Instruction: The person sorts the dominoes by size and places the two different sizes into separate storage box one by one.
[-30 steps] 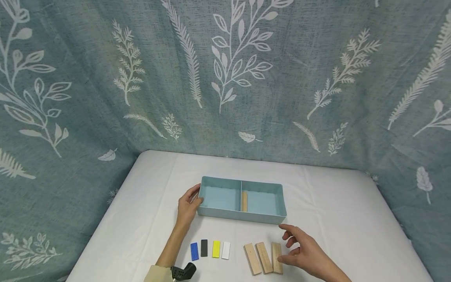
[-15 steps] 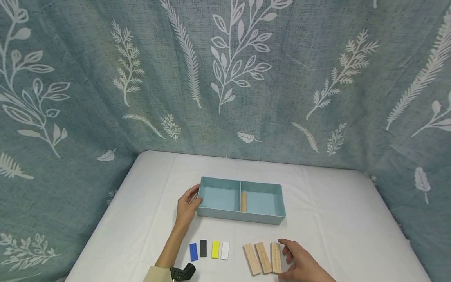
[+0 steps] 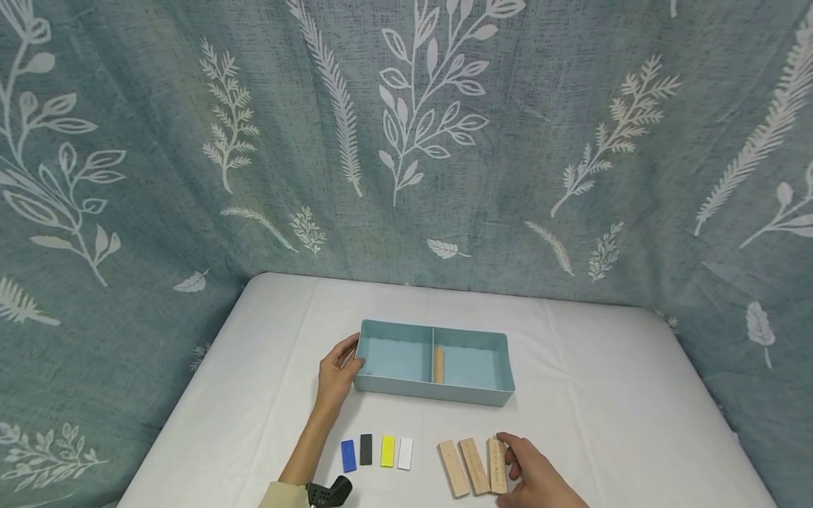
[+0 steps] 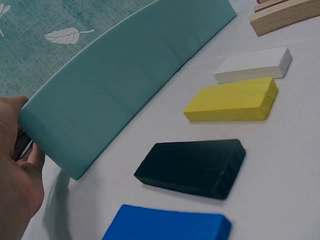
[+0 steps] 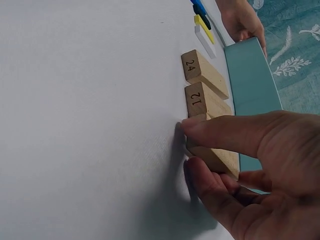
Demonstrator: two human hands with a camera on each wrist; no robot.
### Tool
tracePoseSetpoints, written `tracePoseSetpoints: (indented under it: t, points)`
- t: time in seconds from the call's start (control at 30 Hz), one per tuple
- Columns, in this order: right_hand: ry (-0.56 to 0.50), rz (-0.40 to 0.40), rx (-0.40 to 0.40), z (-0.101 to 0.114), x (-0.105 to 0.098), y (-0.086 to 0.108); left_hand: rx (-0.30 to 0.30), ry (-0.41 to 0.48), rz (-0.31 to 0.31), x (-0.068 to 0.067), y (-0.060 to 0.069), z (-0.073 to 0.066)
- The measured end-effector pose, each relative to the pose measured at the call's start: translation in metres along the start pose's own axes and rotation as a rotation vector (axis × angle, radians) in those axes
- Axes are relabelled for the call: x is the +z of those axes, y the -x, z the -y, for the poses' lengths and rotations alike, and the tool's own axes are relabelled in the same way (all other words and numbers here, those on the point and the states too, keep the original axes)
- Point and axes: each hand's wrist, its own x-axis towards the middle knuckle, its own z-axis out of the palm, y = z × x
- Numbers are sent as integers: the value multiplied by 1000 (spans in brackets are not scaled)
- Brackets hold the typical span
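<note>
My left hand (image 3: 336,377) grips the left end of a blue-green two-compartment box (image 3: 406,389), thumb at the rim and fingers outside. A wooden block (image 3: 439,365) sits inside the right compartment against the divider. In front of the box, three wooden blocks lie in a row: a left one (image 3: 454,468), a middle one (image 3: 474,466) and a right one (image 3: 497,466). My right hand (image 3: 538,476) pinches the right block lengthwise, thumb at the near end and index finger at the far end. Numbers mark the near ends of the other two blocks, in the right wrist view.
Left of the wooden blocks, small flat blocks lie in a row: blue (image 3: 348,456), black (image 3: 365,449), yellow (image 3: 388,451) and white (image 3: 405,454). A white cloth (image 3: 635,395) covers the table. Behind hangs a leaf-patterned curtain (image 3: 508,176).
My right hand has come down and left onto the right wooden block, and its thumb and index finger have closed at the block's ends. The left hand and box stay put.
</note>
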Motion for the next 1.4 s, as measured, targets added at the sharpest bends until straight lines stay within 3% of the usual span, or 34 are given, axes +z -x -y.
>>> tracePoseSetpoints:
  t: [0.37, 0.57, 0.73, 0.93, 1.2, 1.4]
  points:
    - [38, -36, 63, 2, 5, -3, 3, 31, 10, -1, 0, 1]
    - [41, -44, 57, 2, 4, 0, -7, 20, 31, 2, 9, -25]
    - [26, -33, -15, 1, -1, 2, -14, 0, 37, 2, 11, -31]
    - [126, -69, -151, 11, -9, 5, -14, 7, 35, 1, 11, -31]
    - [70, -112, -173, 41, -19, 6, -11, -16, 38, 1, 12, -32]
    - [112, -172, -217, 63, -26, -5, -15, 3, 36, 0, 11, -31]
